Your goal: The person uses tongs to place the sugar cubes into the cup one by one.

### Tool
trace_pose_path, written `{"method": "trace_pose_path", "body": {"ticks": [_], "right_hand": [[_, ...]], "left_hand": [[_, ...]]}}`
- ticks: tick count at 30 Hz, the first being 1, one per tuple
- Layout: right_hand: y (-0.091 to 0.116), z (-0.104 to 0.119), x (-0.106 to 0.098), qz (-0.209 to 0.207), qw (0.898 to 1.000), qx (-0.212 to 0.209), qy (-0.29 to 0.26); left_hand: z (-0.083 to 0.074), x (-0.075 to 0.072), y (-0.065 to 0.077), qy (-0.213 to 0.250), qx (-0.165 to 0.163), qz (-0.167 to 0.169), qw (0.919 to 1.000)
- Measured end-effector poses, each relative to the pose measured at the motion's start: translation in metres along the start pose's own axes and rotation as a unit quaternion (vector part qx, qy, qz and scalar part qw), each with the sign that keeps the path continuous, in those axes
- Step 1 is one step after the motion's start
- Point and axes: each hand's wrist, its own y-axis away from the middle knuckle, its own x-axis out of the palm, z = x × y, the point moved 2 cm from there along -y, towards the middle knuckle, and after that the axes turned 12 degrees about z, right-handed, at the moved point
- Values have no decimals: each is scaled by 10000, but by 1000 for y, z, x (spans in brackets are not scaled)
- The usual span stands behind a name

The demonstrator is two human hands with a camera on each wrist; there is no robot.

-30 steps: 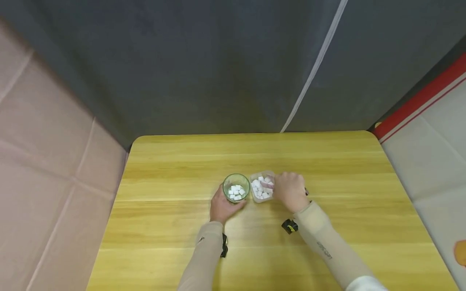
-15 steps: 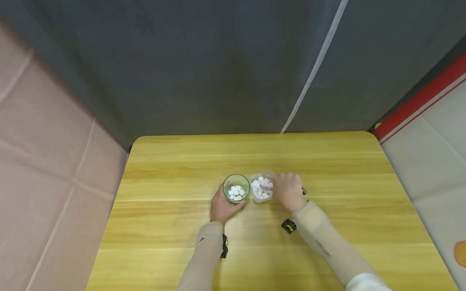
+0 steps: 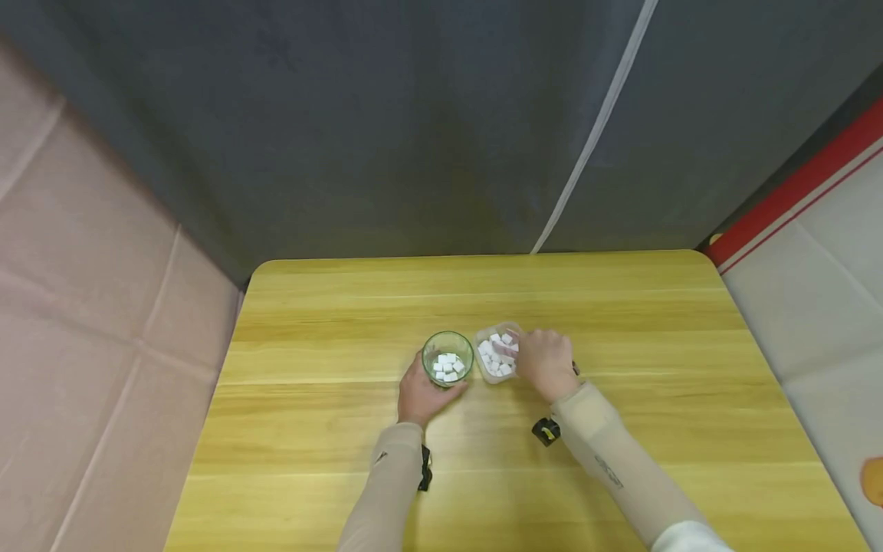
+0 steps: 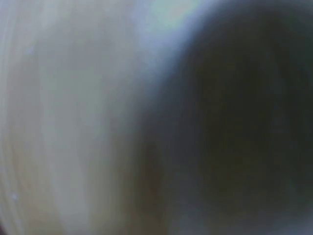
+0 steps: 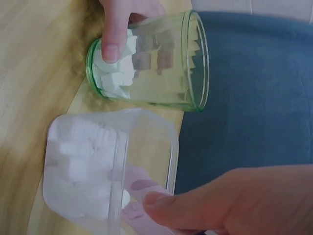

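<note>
My left hand (image 3: pixel 422 392) is curled round a clear, green-tinted glass (image 5: pixel 156 83), which stands upright with several white cubes (image 5: pixel 115 81) at its bottom. Its thumb lies along the side of the glass in the right wrist view. My right hand (image 3: pixel 545 363) grips a pair of pink-tipped tongs (image 5: pixel 142 215), whose tips reach into a clear plastic tub (image 5: pixel 146 120) filled with white cubes (image 3: pixel 493 359). A white cube (image 5: pixel 126 199) shows between the tong tips. The far end of the tongs (image 3: pixel 576 368) looks dark. The left wrist view is blurred.
Glass and tub stand side by side on a wooden table (image 3: pixel 331 460). Behind the table hangs a dark grey curtain (image 3: pixel 379 138). Pinkish cloth (image 3: pixel 103 307) lines the left side, and a white panel (image 3: pixel 814 307) with a red band stands at the right.
The tong tips have spread apart inside the tub, and the right hand has shifted slightly left since a second ago. The left hand and the glass have stayed in place.
</note>
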Motion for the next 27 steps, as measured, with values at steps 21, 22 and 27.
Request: {"method": "trace_pose_path", "body": {"ticks": [21,22,27], "right_hand": [[10,-13,-15,-20,9997,-210,114],[10,-13,-14,12,9996,-224,152],[9,-9,-6,-93,9986,-329,409]], "left_hand": [[-2,-3,1,-44,9,42,10000],[-2,-3,1,-50,18,44,10000],[-3,-2,1,-74,-38,106,9999]]}}
